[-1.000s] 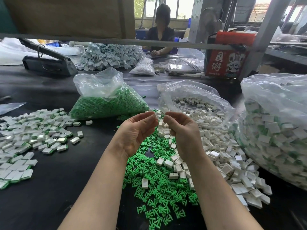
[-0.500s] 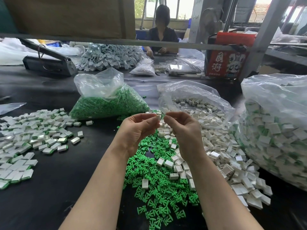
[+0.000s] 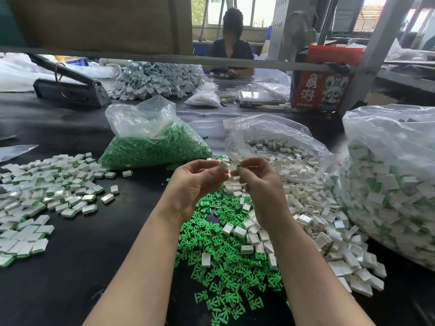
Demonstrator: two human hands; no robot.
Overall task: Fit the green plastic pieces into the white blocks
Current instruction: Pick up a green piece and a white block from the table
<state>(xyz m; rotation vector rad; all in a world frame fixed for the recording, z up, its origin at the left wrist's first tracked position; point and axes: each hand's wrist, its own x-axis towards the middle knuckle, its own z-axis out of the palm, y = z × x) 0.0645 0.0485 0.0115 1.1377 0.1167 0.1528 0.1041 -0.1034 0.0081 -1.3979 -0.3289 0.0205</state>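
Your left hand [image 3: 197, 182] pinches a white block [image 3: 223, 166], its opening seemingly turned toward your right hand [image 3: 259, 182], whose grip pinches a green piece [image 3: 239, 166] just beside it, ready to push in. Loose stock lies on the counter [image 3: 94, 267] directly below both grips for quick reach.

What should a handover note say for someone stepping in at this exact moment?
Left hand pinches a white block; right hand pinches a green piece beside it, not yet inserted.
Loose green pieces lie under the hands, empty white blocks to the right.
Done: assembled blocks spread at left, more in the big bag at right.
Left: insert this piece, then work through both piles.
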